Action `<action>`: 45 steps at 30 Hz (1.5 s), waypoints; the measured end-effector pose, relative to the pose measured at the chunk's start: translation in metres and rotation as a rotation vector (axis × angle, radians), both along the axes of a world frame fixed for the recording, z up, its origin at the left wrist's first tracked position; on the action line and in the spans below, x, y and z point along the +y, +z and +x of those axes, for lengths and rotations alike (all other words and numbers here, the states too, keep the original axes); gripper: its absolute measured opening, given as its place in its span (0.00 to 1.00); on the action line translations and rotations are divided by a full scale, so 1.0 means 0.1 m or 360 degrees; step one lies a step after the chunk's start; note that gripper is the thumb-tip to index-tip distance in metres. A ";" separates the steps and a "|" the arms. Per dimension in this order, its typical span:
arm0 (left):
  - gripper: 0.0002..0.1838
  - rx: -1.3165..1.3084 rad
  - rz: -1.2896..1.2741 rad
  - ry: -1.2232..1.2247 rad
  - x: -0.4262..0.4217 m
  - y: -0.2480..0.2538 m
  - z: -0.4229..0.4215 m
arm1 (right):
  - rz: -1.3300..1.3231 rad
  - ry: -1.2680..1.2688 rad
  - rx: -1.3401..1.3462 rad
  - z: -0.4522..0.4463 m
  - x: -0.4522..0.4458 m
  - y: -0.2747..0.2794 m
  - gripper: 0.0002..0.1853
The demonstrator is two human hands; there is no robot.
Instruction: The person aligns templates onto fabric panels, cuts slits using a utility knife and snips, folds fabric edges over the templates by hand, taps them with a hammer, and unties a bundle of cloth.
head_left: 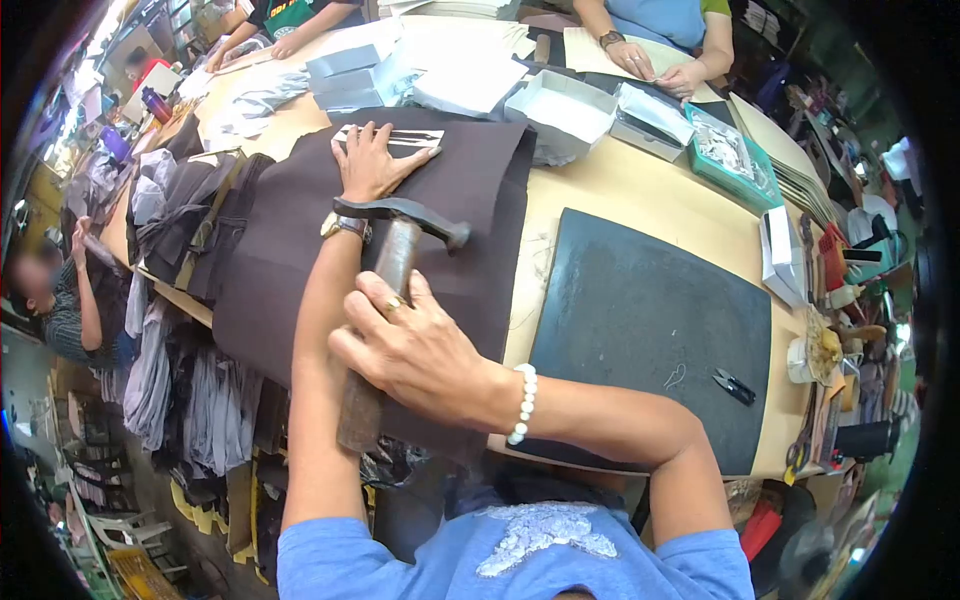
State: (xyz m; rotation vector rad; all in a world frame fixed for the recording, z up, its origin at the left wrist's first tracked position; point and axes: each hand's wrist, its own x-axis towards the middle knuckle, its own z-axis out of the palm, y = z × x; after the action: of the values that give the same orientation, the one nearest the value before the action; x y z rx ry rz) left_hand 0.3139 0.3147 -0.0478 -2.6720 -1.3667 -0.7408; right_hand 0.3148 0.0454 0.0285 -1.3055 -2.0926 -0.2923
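Observation:
My left hand (pixel 372 165) lies with fingers spread on a light strip with dark bars (pixel 405 140), near the far edge of a dark brown sheet (pixel 290 230). In my right hand (pixel 415 345) is a hammer (pixel 397 250), its wooden handle gripped and its metal head raised over the sheet, close to my left wrist. Fingers wrap round the handle, whose lower end sticks out beside my left forearm. A black mat (pixel 650 320) is to the right, bearing small black snips (pixel 733 385) and a loose thread (pixel 675 376).
Open white boxes (pixel 563 108) and a green basket (pixel 735 160) stand beyond the mat. Scissors (pixel 797 455) and other tools line the right edge. Dark cloth bundles (pixel 200 215) hang at the left. Co-workers' hands (pixel 655 72) are across the table; another person (pixel 85 290) is at the left.

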 end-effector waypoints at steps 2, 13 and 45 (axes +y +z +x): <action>0.49 -0.0097 0.0114 -0.0005 -0.03 -0.04 0.01 | -0.0080 -0.0014 -0.0064 -0.01 0.08 -0.02 0.07; 0.48 -0.0226 0.0252 -0.0025 -0.02 -0.12 -0.01 | -0.0653 -0.0430 -0.0360 0.29 -0.11 -0.40 0.06; 0.41 0.0635 0.0223 0.0220 0.12 0.05 -0.08 | -0.0076 -0.1990 0.0537 2.17 -3.12 -0.56 0.05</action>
State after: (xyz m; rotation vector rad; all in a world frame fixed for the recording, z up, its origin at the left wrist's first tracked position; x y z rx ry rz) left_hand 0.3062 0.3269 -0.0426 -2.4136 -1.3187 -0.2581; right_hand 0.5323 -0.2666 -0.0279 -2.3427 -0.7880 -0.4785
